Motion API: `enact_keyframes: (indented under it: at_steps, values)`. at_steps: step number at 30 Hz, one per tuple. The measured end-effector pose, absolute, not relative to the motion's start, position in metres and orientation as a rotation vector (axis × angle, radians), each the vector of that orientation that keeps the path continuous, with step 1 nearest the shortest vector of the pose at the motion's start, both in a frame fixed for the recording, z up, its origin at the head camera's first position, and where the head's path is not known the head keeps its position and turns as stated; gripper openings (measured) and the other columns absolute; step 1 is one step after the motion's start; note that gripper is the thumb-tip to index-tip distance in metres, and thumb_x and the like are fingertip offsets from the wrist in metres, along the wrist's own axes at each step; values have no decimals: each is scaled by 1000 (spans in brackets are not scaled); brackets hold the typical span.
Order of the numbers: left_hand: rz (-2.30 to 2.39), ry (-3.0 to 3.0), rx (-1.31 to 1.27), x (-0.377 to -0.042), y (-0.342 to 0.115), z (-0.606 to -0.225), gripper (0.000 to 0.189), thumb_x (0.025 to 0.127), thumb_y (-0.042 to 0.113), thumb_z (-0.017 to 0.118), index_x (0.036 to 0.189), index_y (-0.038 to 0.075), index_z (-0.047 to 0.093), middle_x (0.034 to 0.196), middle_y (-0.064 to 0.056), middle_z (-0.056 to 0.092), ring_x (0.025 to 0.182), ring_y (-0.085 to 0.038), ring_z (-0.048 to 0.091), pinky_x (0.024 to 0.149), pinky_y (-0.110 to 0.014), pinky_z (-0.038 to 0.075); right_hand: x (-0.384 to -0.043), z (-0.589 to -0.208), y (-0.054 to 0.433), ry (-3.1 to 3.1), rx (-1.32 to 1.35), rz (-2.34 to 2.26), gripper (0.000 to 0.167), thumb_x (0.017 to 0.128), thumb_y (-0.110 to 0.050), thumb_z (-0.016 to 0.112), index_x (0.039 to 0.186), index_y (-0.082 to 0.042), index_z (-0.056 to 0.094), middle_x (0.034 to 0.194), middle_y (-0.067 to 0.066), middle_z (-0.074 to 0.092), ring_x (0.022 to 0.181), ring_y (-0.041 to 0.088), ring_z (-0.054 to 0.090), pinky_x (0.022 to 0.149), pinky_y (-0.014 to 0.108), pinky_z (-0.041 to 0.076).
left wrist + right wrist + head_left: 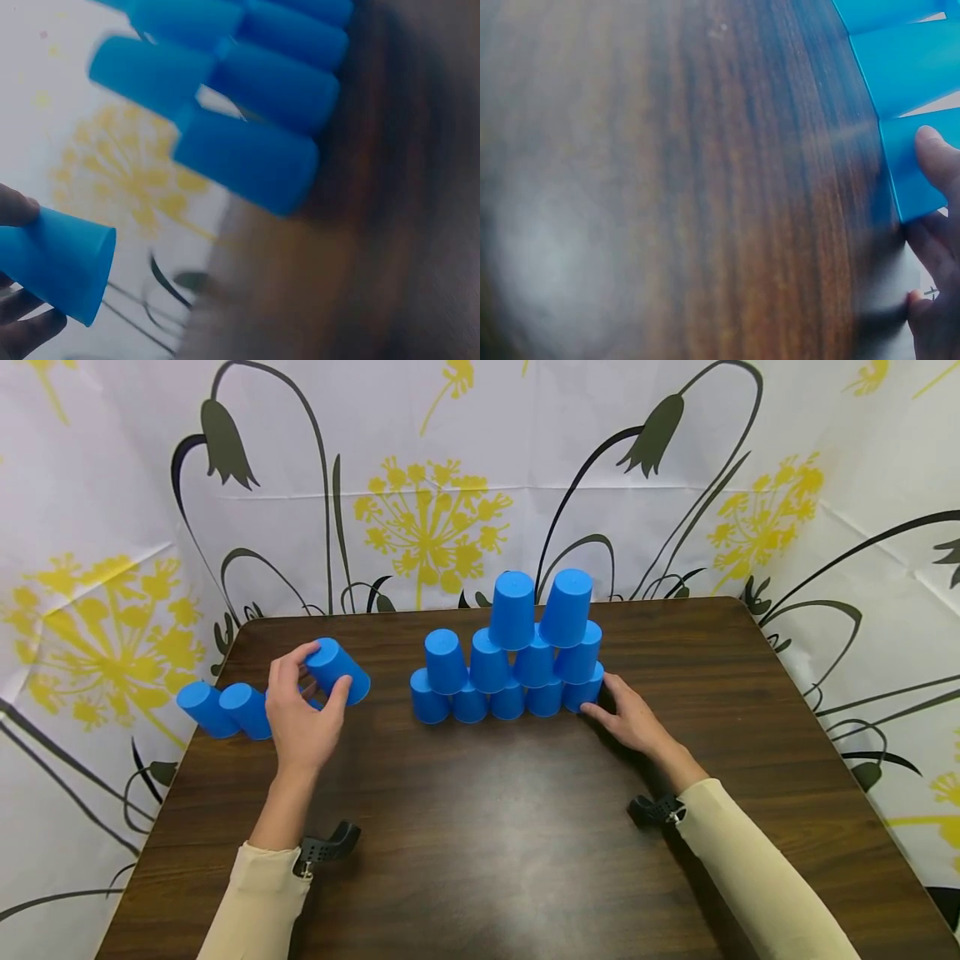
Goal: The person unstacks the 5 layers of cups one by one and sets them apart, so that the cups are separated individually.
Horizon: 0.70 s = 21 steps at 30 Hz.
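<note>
Off to the left, my left hand (306, 727) grips a blue plastic cup (339, 673) above the table, thumb on one side and fingers on the other. The cup is tilted, its closed base up and its mouth facing down to the right. A stepped stack of upside-down blue cups (491, 662) stands near mid-table: two rows of several cups, with two cups (567, 610) on top toward the right. My right hand (636, 720) holds the bottom row's rightmost cup (582, 688), its thumb (936, 159) on the front and the fingers behind.
More upside-down blue cups (201, 708) stand at the table's left edge, one partly hidden behind my left hand. The dark wooden table (480, 827) meets a flower-patterned cloth (480, 435) at the back. Each wrist wears a black camera mount (330, 843).
</note>
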<state>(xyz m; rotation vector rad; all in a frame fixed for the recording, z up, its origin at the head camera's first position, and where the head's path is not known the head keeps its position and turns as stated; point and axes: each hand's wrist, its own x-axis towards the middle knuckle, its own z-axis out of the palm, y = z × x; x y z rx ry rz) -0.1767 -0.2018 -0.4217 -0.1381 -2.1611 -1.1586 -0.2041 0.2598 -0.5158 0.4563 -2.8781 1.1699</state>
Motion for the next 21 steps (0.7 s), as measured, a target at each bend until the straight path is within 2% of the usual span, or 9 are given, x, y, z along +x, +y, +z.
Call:
enact_keyframes:
  at_steps: [9, 21]
  values:
    - [-1026, -2303, 0, -179, -221, -468, 54, 80, 11, 81, 129, 7, 59, 123, -20, 56, 111, -36, 55, 93, -58, 49, -205, -517, 261, -2871, 459, 1164, 68, 97, -36, 62, 150, -5, 33, 146, 21, 43, 135, 40, 40, 108, 60, 32]
    - [-1018, -2350, 97, -183, -222, -483, 52, 78, 8, 83, 125, 5, 61, 120, -20, 57, 109, -37, 57, 91, -54, 51, -204, -516, 259, -2874, 449, 1184, 70, 96, -37, 63, 150, -5, 33, 147, 22, 42, 135, 42, 39, 108, 62, 30]
